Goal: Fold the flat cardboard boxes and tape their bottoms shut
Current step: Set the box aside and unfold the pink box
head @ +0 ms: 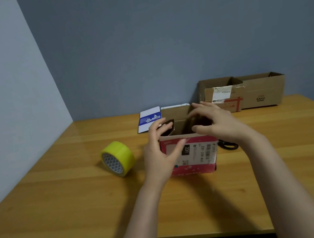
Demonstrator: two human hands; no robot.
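Two hands work at one red box (195, 155), which stands upright near the middle of the tabletop (61, 200). The left hand (161, 153) pinches the box's left top edge, thumb on the red front and fingers curled over a dark flap. The right hand (216, 124) curls over the right side of the open top, thumb at the front rim and fingers round another flap. Inside, only bare brown card shows. Left of the box and apart from it, one yellow tape roll (118, 158) stands on edge. Behind it lies one flat white-and-blue carton (150, 119). Just right of the box a black thing (228, 145) peeks out, too hidden to name. By the back wall (158, 34) sit two more open boxes side by side, a labelled box (222, 96) and a plain box (262, 91), contents hidden. The tabletop is yellow wood and the walls are grey-blue
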